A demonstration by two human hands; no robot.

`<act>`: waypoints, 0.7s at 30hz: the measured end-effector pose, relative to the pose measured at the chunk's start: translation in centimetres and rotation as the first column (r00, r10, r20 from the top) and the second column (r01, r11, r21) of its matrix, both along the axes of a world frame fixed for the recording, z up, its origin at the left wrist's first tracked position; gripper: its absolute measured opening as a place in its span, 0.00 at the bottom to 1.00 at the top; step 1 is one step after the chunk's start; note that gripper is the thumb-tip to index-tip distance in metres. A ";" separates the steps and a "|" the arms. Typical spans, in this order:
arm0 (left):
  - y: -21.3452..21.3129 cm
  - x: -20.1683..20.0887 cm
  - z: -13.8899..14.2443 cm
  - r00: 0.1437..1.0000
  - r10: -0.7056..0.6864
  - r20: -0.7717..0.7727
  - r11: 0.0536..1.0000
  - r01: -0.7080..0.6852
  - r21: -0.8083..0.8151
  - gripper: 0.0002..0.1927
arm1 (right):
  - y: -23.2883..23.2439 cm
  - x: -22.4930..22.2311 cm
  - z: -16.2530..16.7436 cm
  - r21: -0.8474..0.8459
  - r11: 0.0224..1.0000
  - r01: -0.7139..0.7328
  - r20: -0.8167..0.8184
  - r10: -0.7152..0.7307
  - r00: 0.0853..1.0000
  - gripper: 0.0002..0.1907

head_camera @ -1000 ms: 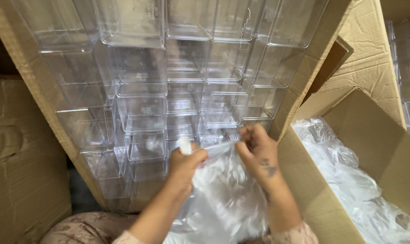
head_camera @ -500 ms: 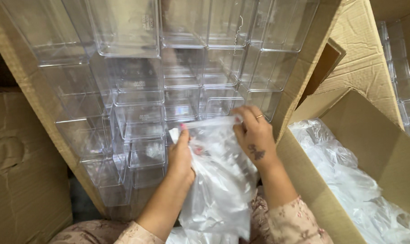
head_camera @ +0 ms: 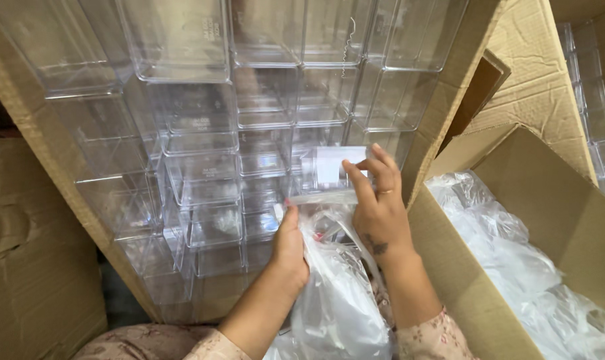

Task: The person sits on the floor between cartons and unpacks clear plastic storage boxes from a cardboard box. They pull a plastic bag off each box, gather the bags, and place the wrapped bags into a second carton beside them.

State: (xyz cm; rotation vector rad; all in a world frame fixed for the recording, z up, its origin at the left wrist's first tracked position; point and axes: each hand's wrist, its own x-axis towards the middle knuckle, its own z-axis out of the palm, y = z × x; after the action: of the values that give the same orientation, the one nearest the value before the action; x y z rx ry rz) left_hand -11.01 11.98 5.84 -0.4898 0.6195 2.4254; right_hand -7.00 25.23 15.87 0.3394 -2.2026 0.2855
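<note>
My right hand point(head_camera: 380, 203) grips a small clear plastic box point(head_camera: 329, 175) with a white label, lifted partly out of a thin clear plastic bag point(head_camera: 339, 300). My left hand point(head_camera: 289, 247) pinches the bag's upper edge just left of and below the box. Both hands are in front of a large tilted cardboard carton point(head_camera: 36, 133) filled with rows of stacked clear plastic boxes point(head_camera: 202, 127).
An open cardboard box point(head_camera: 482, 293) at the right holds several crumpled clear plastic bags point(head_camera: 516, 260). Another carton point(head_camera: 29, 267) stands at the lower left. More clear boxes point(head_camera: 599, 127) show at the far right edge.
My hands have risen with the bag. The right hand has drawn the clear box up out of the bag's mouth, while the left hand keeps hold of the bag.
</note>
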 end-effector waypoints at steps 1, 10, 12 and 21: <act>0.0 0.2 0.3 1.000 0.001 -0.031 1.000 -0.001 0.008 0.31 | 0.1 0.3 -0.1 -0.079 0.996 -0.049 0.002 0.050 0.999 0.27; -2.0 1.7 3.5 0.916 0.073 -0.394 0.963 -0.168 -0.212 0.20 | 1.4 2.9 -1.5 -0.124 0.991 -0.054 0.121 0.069 0.990 0.33; -2.5 2.1 4.0 0.879 0.055 -0.473 0.920 -0.229 -0.318 0.17 | 1.2 3.8 -1.8 -0.330 0.942 -0.065 0.184 0.132 0.974 0.34; -4.3 3.2 7.7 0.862 -0.071 -0.502 0.874 -0.189 -0.447 0.25 | 0.3 5.4 -2.3 -0.500 0.848 -0.174 0.232 0.325 0.917 0.32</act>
State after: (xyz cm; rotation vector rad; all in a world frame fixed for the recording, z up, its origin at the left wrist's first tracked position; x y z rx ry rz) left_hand -7.77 7.72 13.54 -0.0395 1.4857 2.4536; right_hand -1.59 25.49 13.53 0.3277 -2.2945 1.0682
